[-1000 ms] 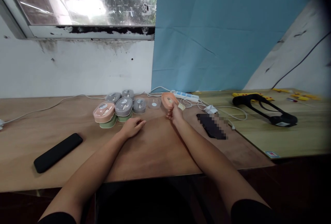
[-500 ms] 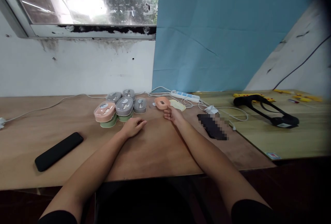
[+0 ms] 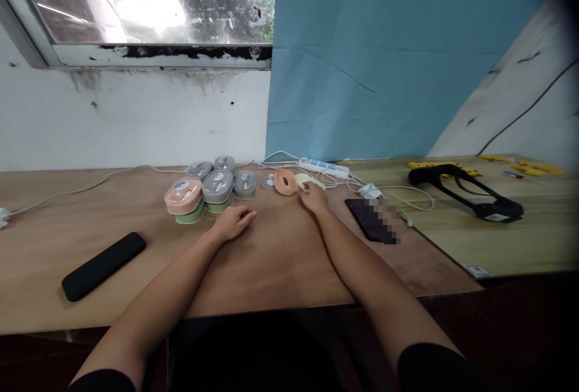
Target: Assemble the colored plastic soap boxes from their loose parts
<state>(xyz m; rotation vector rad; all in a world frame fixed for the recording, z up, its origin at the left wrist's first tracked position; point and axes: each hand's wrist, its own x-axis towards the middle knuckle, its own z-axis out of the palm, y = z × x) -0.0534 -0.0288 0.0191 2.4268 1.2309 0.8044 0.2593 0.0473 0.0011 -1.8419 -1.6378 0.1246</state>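
Note:
My left hand (image 3: 234,222) rests on the table with fingers loosely bent and thumb apart, holding nothing. Just beyond it is a cluster of small lidded oval boxes: a pink-lidded one (image 3: 183,195), a larger grey one (image 3: 218,185) and a small grey one (image 3: 245,185) among several. My right hand (image 3: 314,198) has its fingertips closed at the near edge of a flat cream-coloured piece (image 3: 318,182); part of the grip is hidden. To the left of those fingers lies an orange oval piece (image 3: 278,182) with a hole in it, apart from the hand.
A black phone-like slab (image 3: 104,265) lies at the left, and a dark, partly pixelated device (image 3: 368,220) at the right. Behind are a white power strip (image 3: 323,167) and loose cables. A black strap-like frame (image 3: 470,196) and yellow parts (image 3: 534,170) occupy the right-hand table.
My right hand has let go of the orange piece, which now lies turned on the table, and has moved right to the cream piece. My left hand has stayed put.

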